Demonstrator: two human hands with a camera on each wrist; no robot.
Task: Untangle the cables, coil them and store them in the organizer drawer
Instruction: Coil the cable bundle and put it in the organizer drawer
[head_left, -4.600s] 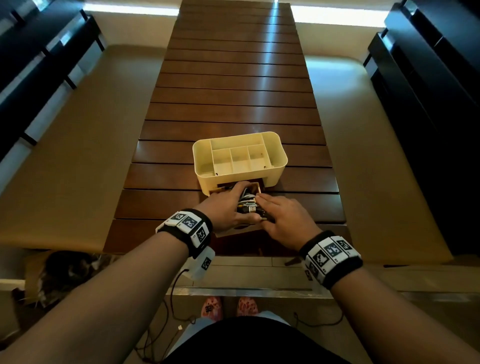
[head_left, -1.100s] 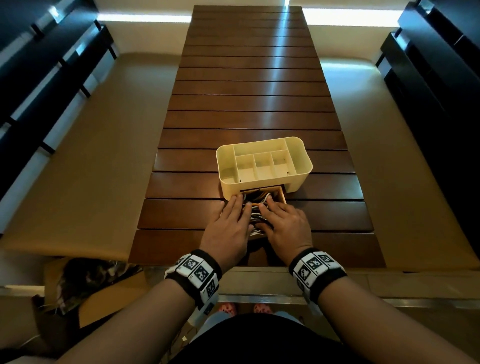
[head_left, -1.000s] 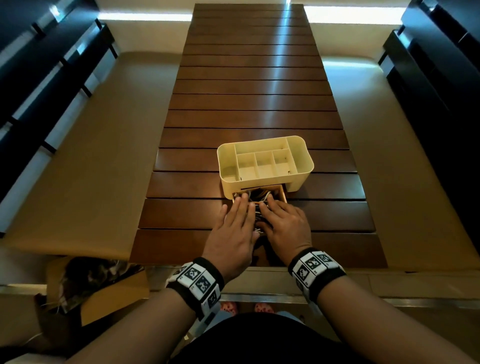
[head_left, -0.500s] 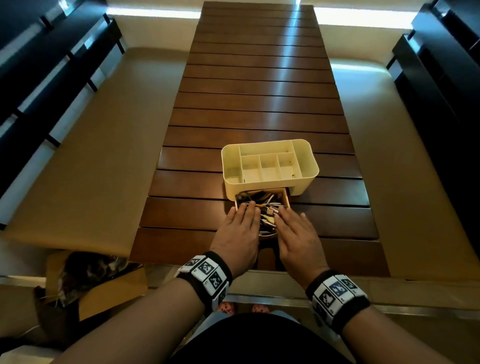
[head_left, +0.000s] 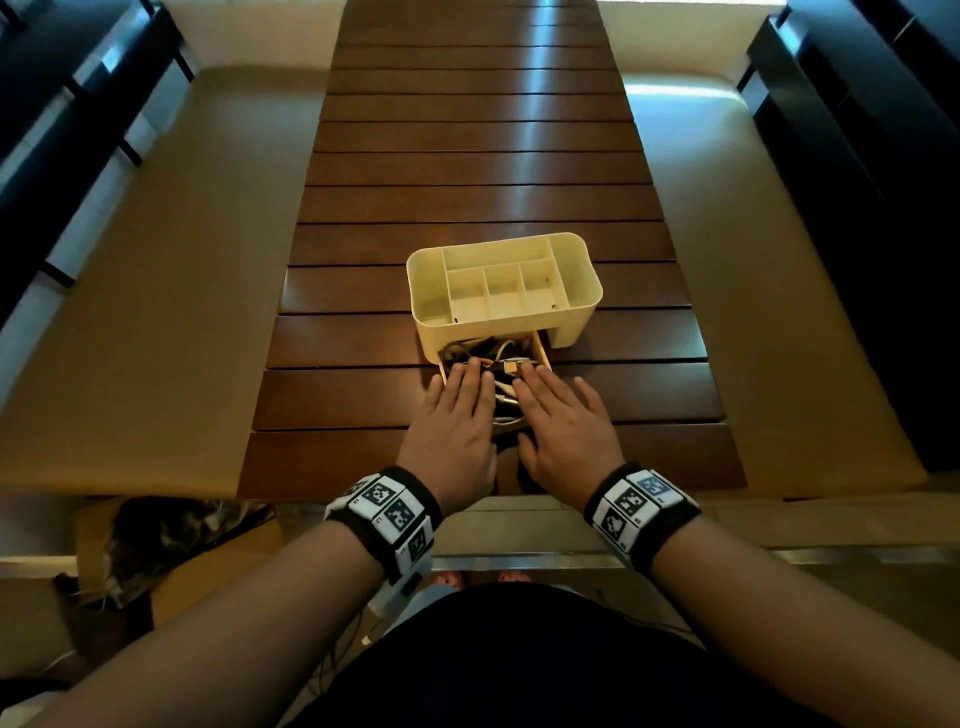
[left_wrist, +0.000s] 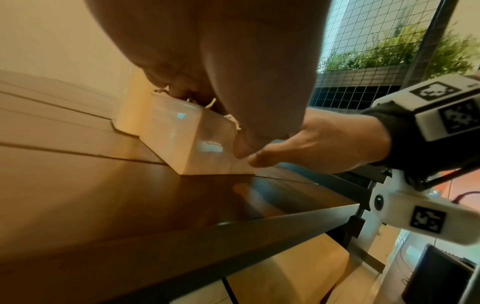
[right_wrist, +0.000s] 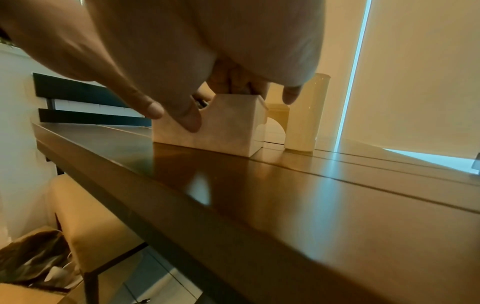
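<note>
A cream organizer (head_left: 493, 326) with empty top compartments stands on the slatted wooden table (head_left: 467, 171). Its drawer (head_left: 541, 351) is pulled out toward me and packed with mixed black, white and orange cables (head_left: 480, 357). My left hand (head_left: 457, 400) lies flat on the left part of the cables, fingers straight. My right hand (head_left: 556, 405) lies flat on the right part in the same way. In the left wrist view the drawer (left_wrist: 176, 133) sits under my left hand (left_wrist: 246, 82), with cable loops poking above the rim. In the right wrist view my right hand's fingers rest on the drawer (right_wrist: 228, 125).
Beige padded benches (head_left: 156, 322) run along both sides of the table. A cardboard box (head_left: 171, 540) with dark clutter sits on the floor at lower left. Dark shelving (head_left: 883, 208) stands on the right. The table's near edge is just below my wrists.
My left hand gripped the cable bundle 4.6 s ago; now both hands lie flat on the cables. In the last second the hands drew slightly apart, showing more cable between them.
</note>
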